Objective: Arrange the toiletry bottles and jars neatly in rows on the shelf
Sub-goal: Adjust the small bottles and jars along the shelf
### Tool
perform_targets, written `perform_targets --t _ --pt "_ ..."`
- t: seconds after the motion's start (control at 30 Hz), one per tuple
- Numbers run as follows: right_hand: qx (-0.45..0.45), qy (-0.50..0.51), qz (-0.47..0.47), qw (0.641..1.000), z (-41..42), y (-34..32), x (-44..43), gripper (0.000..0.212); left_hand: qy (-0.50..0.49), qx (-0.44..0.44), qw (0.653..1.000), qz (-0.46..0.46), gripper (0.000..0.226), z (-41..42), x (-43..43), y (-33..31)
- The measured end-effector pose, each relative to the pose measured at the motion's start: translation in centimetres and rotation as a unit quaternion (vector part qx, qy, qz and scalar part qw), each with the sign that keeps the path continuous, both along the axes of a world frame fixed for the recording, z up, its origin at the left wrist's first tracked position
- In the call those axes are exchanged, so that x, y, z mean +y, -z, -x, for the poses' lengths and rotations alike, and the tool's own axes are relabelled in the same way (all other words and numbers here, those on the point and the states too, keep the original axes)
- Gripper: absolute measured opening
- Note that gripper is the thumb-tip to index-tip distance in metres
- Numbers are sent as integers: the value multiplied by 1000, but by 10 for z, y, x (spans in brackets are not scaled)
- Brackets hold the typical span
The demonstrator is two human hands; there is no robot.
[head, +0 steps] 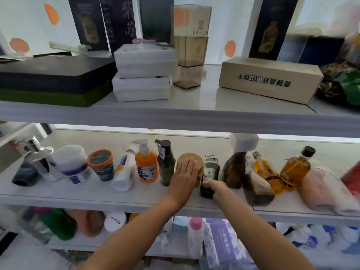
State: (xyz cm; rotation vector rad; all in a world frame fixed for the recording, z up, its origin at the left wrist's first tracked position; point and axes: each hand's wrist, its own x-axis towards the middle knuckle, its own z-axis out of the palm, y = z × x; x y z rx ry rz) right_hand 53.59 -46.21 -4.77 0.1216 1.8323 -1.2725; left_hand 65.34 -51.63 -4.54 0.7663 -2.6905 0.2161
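bottles (pixel 147 168) crowd the white shelf (pixel 78 193) below a cardboard box (pixel 270 78).

One wide-angle head view stands close before the middle shelf (pixel 78 199), facing it squarely and tilted slightly down; the upper shelf (pixel 204 100) fills the frame above it, the lower shelf (pixel 93 243) below it.

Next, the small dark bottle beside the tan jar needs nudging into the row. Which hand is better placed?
The right hand: it grips the small dark bottle low down. The left hand lies flat on the tan jar.
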Motion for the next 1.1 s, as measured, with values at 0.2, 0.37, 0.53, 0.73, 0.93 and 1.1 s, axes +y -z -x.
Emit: perform_targets --t 0.2,0.37,0.53,0.73,0.93,1.1 --pt "-9 -4 11 1000 5 -8 4 66 5 7 1000 2 77 -2 -7 -1" --pt "-65 13 45 997 -8 -49 30 44 16 32 999 -4 78 3 -10 0" --pt "-112 35 79 990 -8 -53 40 47 25 57 998 -14 79 13 -10 -1" --pt "-140 45 94 985 -4 -48 49 48 35 116 989 -84 76 15 -10 6" --pt "-157 41 119 979 0 -53 57 47 54 221 967 -118 49 1 16 22" --pt "-141 36 145 979 0 -60 58 51 -7 328 922 -206 20 11 33 15"
